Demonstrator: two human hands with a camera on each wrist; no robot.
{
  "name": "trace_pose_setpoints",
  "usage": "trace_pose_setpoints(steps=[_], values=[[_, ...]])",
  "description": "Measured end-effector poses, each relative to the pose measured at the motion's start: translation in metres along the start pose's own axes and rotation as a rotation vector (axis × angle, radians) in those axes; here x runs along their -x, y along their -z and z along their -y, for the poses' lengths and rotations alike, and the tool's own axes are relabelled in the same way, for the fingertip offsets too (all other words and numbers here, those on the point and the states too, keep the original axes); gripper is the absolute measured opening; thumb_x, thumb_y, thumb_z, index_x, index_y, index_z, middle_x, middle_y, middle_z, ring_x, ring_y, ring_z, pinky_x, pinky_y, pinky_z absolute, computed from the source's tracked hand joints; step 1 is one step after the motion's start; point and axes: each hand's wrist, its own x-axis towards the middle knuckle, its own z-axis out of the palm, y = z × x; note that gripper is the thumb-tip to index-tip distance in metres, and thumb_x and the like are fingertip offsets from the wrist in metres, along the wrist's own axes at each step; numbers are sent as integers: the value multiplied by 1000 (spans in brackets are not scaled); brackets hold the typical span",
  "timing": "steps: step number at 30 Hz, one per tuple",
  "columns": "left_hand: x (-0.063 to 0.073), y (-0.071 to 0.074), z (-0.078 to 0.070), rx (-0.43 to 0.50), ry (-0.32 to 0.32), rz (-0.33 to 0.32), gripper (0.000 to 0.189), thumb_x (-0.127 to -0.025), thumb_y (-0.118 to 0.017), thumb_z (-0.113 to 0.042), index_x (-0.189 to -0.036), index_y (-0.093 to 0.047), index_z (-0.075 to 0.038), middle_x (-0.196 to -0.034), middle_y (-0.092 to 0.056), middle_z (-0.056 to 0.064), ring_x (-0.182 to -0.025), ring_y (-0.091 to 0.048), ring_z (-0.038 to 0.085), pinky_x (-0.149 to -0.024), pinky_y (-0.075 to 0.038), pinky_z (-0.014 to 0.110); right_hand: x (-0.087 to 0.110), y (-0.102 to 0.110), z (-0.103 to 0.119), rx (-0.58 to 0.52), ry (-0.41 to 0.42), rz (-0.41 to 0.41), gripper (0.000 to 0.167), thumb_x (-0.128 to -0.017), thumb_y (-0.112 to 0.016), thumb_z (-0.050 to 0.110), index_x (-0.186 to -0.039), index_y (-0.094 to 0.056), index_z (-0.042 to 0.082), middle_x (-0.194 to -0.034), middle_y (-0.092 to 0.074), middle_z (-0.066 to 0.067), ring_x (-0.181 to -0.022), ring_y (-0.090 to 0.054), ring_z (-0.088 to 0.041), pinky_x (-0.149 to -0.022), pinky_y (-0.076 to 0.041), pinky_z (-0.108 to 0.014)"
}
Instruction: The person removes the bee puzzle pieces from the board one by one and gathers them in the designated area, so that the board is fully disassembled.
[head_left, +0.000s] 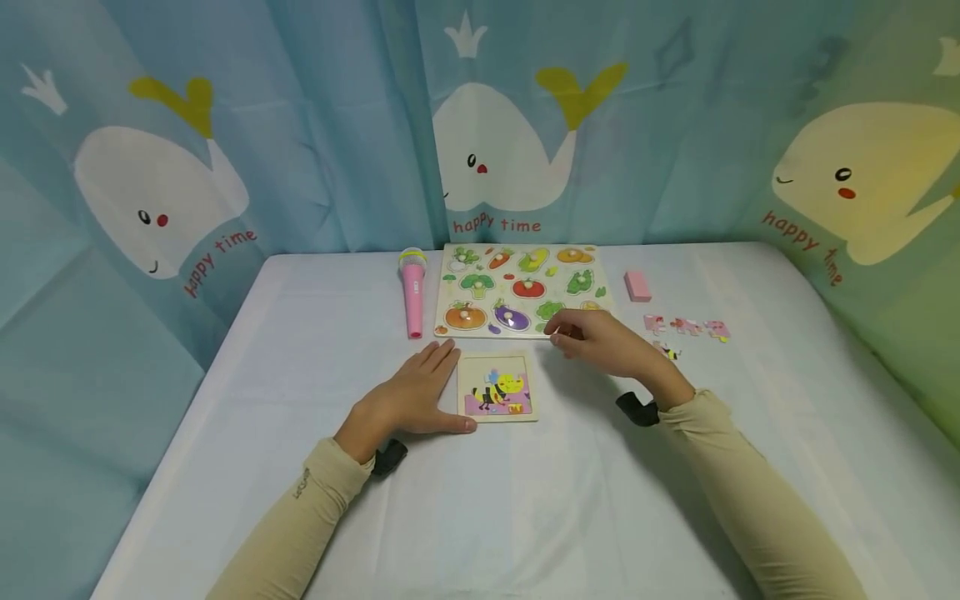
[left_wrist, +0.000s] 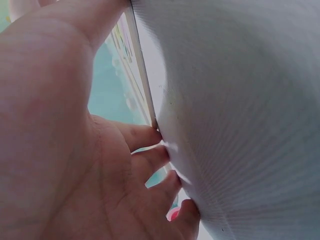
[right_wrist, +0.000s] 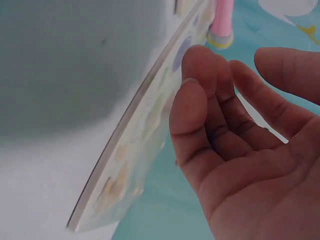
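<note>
A small square jigsaw puzzle in a pale wooden frame (head_left: 534,392), with a bee picture, lies flat before me in the head view. My left hand (head_left: 408,396) rests spread at its left side, thumb along the lower left corner and fingertips by the upper left one. The left wrist view shows the fingertips at the puzzle's edge (left_wrist: 142,70). To the puzzle's right, my right hand (head_left: 600,337) hovers near the lower right corner of a vegetable peg board (head_left: 442,300). Its fingers are loosely bent, with nothing between them in the right wrist view.
Several loose jigsaw pieces (head_left: 686,326) lie to the right, one with bee stripes (head_left: 666,351) partly behind the right wrist. Above them is a pink block (head_left: 637,287). A pink toy microphone (head_left: 414,304) lies left of the peg board. A whale-print curtain (head_left: 337,167) hangs behind the table.
</note>
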Motion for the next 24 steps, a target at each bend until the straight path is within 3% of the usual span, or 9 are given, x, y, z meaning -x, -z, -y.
trace_pose_setpoints(steps=[9, 14, 24], values=[[2, 3, -2, 8, -9, -11, 117, -91, -78, -63, -170, -18, -1, -179, -9, 16, -164, -4, 35, -131, -11, 48, -9, -7, 13, -43, 57, 18, 16, -106, -65, 5, -118, -71, -3, -91, -71, -12, -80, -69, -24, -71, -53, -35], [3, 4, -2, 8, -6, -10, 117, -91, -77, -64, -170, -18, -1, -179, -9, 16, -164, -4, 35, -131, -11, 48, -14, -17, 20, -101, 26, 80, 18, -107, -63, 5, -121, -69, -5, -102, -71, -17, -83, -74, -26, -76, -59, -36], [4, 4, -2, 14, -14, -17, 117, -92, -76, -64, -170, -18, -1, -179, -9, 16, -164, -4, 35, -131, -11, 49, -21, -38, 33, -146, 22, 197, 19, -107, -61, 3, -123, -67, -5, -100, -71, -14, -78, -74, -21, -77, -60, -35]])
